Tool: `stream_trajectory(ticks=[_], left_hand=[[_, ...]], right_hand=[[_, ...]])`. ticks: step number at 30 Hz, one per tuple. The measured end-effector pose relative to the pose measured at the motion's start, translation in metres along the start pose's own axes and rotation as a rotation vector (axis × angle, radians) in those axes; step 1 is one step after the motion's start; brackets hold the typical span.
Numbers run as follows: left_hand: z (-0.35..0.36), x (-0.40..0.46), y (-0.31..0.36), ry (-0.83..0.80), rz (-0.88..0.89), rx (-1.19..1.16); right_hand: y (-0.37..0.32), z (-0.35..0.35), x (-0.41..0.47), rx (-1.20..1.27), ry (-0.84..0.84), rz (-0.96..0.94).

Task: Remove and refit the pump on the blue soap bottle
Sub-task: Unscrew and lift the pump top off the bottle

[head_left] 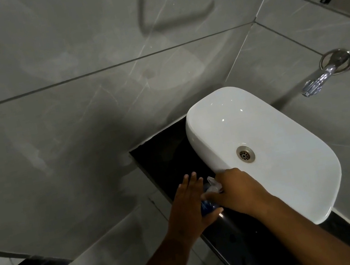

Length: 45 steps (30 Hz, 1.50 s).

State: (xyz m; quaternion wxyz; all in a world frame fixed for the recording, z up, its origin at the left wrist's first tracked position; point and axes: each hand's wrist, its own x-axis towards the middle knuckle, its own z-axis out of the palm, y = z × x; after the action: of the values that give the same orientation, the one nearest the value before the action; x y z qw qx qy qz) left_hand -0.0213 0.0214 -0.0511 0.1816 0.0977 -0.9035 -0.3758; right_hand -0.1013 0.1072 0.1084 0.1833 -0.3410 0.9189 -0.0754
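Bottle between hands, beside basin.

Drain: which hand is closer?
Right. The right hand sits at the basin rim just below-left of the drain, over the pump. The left hand is farther left, beside the bottle.

Single head-worn camera, looking steeply down at a white basin.

I have only this one wide-angle view, tilted so the walls lean. The basin sits right of centre at arm's reach; the wall tap is beyond it, and both forearms enter from the bottom edge.
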Motion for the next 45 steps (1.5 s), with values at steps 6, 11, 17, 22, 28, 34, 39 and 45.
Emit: stream_trajectory(ticks=[6, 11, 17, 22, 28, 34, 39, 45], left_hand=[[-0.003, 0.000, 0.002, 0.016, 0.016, -0.018], [-0.002, 0.000, 0.002, -0.036, 0.010, 0.041], [-0.005, -0.002, 0.002, 0.025, 0.027, -0.021], [-0.002, -0.001, 0.002, 0.006, 0.019, -0.022], [-0.005, -0.003, 0.001, 0.010, 0.039, -0.006], [-0.007, -0.002, 0.005, -0.002, 0.020, -0.012], [-0.008, -0.002, 0.004, 0.018, 0.042, -0.034], [-0.007, -0.002, 0.002, 0.005, 0.019, -0.057]], right_hand=[[0.002, 0.002, -0.001, 0.054, -0.032, -0.051], [0.006, 0.010, 0.000, -0.109, 0.098, 0.067], [0.008, 0.009, -0.002, 0.137, -0.014, -0.066], [0.007, 0.019, 0.002, 0.096, 0.077, 0.171], [0.011, 0.016, 0.000, 0.251, -0.004, -0.039], [0.015, 0.025, 0.001, 0.153, 0.118, 0.116], [0.018, 0.031, 0.002, 0.303, 0.066, -0.003], [0.016, 0.041, 0.006, 0.171, 0.142, 0.085]])
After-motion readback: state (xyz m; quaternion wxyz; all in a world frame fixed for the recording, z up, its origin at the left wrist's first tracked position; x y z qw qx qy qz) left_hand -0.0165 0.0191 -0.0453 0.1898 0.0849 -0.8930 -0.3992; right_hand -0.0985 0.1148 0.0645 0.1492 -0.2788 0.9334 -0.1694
